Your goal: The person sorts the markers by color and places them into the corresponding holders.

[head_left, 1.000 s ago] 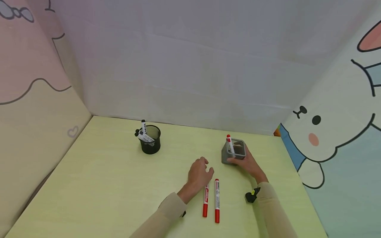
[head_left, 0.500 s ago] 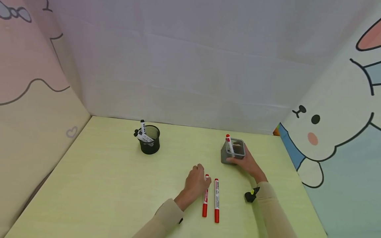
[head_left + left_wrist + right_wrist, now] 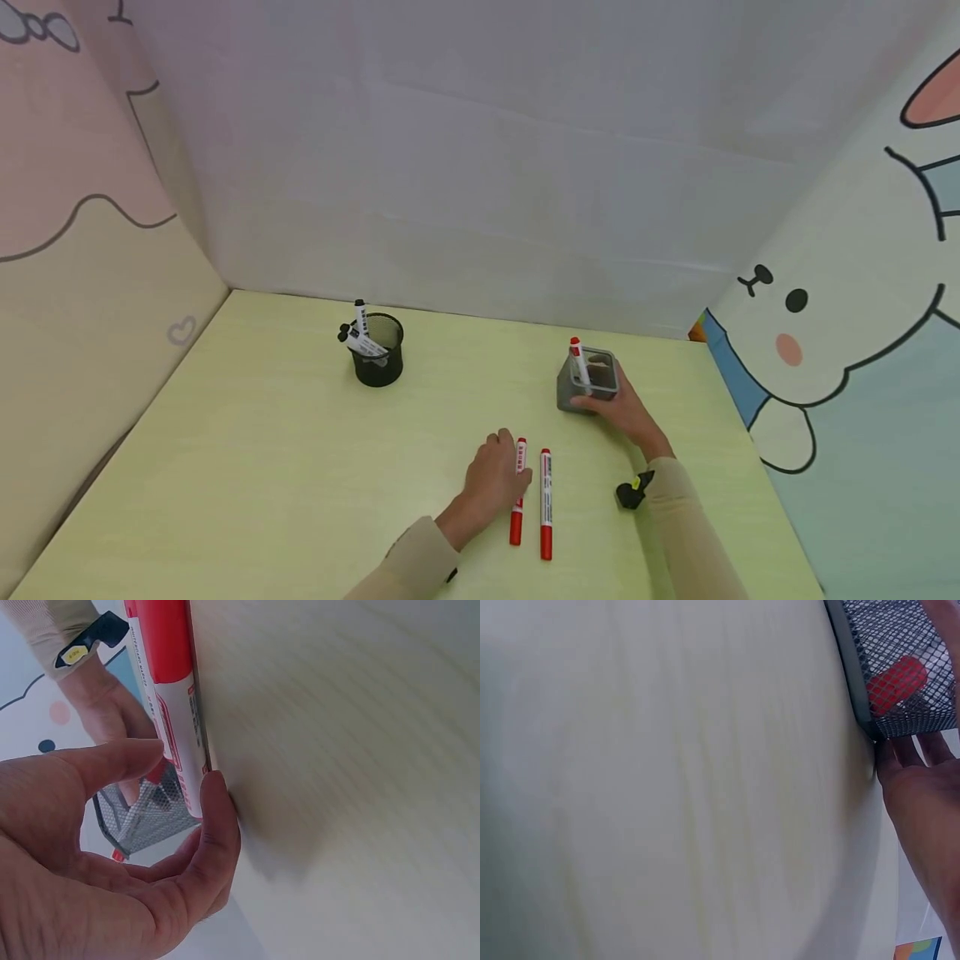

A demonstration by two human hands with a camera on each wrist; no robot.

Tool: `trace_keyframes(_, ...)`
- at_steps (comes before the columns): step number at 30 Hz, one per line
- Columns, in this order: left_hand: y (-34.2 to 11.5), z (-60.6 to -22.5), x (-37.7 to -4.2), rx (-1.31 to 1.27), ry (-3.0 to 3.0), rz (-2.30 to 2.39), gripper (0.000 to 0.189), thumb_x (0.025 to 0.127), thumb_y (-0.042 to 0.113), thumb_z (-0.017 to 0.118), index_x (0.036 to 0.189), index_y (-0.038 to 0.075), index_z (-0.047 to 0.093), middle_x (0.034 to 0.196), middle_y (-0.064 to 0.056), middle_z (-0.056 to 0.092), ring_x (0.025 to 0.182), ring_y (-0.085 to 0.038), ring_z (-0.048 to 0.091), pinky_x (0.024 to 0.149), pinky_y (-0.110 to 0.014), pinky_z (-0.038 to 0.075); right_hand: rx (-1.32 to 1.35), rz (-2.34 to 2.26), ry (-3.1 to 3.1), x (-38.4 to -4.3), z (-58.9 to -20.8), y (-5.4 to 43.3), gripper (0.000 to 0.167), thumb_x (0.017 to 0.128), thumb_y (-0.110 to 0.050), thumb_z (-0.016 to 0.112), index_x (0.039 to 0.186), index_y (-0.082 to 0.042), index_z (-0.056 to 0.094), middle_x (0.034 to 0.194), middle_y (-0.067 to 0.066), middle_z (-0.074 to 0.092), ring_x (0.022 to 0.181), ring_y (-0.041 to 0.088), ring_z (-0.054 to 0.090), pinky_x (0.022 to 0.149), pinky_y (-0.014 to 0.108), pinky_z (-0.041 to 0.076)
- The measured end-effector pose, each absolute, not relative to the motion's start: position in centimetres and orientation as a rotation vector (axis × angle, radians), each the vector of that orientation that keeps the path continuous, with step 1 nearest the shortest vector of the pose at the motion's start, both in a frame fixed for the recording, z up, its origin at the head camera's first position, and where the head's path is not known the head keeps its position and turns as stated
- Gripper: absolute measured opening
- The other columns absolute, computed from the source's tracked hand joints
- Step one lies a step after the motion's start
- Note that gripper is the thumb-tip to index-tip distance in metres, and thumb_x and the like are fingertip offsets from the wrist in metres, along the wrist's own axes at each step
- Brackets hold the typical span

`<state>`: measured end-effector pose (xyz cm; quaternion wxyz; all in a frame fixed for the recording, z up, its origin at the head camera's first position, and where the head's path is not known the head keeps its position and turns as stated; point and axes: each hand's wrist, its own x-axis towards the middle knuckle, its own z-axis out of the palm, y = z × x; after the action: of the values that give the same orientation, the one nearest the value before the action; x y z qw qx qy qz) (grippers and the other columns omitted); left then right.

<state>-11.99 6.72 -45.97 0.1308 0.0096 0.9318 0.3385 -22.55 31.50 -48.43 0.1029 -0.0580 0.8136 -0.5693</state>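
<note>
Two red-capped whiteboard markers lie on the table in the head view: the left marker (image 3: pixel 517 527) and the right marker (image 3: pixel 546 502). My left hand (image 3: pixel 489 483) is at the left marker, its thumb and curved fingers on either side of the barrel. In the left wrist view the thumb (image 3: pixel 131 759) is close to that marker (image 3: pixel 180 727); whether it touches is unclear. My right hand (image 3: pixel 626 410) grips a square grey mesh pen holder (image 3: pixel 568 396), which stands on the table. One red-capped marker (image 3: pixel 579 360) leans inside it.
A round black mesh pen cup (image 3: pixel 381 372) with several black-capped markers (image 3: pixel 363 340) stands at the back left of the table (image 3: pixel 262 467). A pale wall sheet (image 3: pixel 465 192) rises behind, and printed sheets flank both sides.
My left hand has come down and back along the left marker, its thumb now across the barrel. The right hand has stayed on the pen holder.
</note>
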Motion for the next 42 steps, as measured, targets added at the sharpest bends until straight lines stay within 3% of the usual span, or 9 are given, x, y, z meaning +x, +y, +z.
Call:
trace_keyframes(7,6.8,-46.1,-11.4,0.066,2.716,1.001,0.053,0.085,0.012,0.084,0.122,-0.009,0.053,0.100,-0.016,0.057,0.077,-0.020,0.051,0.057,-0.029,0.048,-0.158,-1.657,2.438,-23.6,-51.1,32.4,0.089,0.089,-0.019,0.083,0.158,-0.018,0.027,0.147,0.018,0.045,0.131,0.035,0.044,0.110,0.057,0.033)
trace_keyframes(15,7.1,-46.2,-11.4,0.096,2.724,0.971,0.056,0.086,0.007,0.083,0.127,-0.010,0.051,0.102,-0.018,0.058,0.079,-0.021,0.052,0.058,-0.028,0.049,-0.168,-1.667,2.437,-23.5,-51.0,32.4,0.088,0.088,-0.020,0.084,0.157,-0.019,0.028,0.146,0.017,0.046,0.130,0.033,0.045,0.110,0.056,0.033)
trace_keyframes(25,7.1,-46.3,-11.4,0.115,2.683,1.052,0.045,0.088,0.002,0.078,0.122,-0.011,0.050,0.095,-0.015,0.053,0.074,-0.021,0.049,0.057,-0.028,0.045,-0.170,-1.669,2.441,-23.4,-50.9,32.2,0.086,0.088,-0.020,0.084,0.155,-0.020,0.029,0.147,0.015,0.045,0.130,0.032,0.044,0.111,0.056,0.032)
trace_keyframes(37,6.4,-46.4,-11.4,0.059,2.577,1.234,0.034,0.088,0.001,0.077,0.111,-0.005,0.052,0.089,-0.009,0.050,0.069,-0.019,0.048,0.052,-0.026,0.043,-0.164,-1.667,2.416,-23.1,-50.1,32.0,0.087,0.089,-0.017,0.082,0.156,-0.015,0.028,0.146,0.020,0.044,0.130,0.036,0.043,0.110,0.057,0.032)
trace_keyframes(42,6.1,-46.5,-11.7,0.008,2.524,1.325,0.037,0.090,0.002,0.076,0.118,-0.005,0.054,0.090,-0.007,0.050,0.071,-0.017,0.049,0.054,-0.024,0.044,-0.183,-1.669,2.404,-22.5,-48.2,31.4,0.086,0.089,-0.015,0.082,0.156,-0.008,0.028,0.144,0.022,0.046,0.128,0.036,0.045,0.109,0.056,0.034)
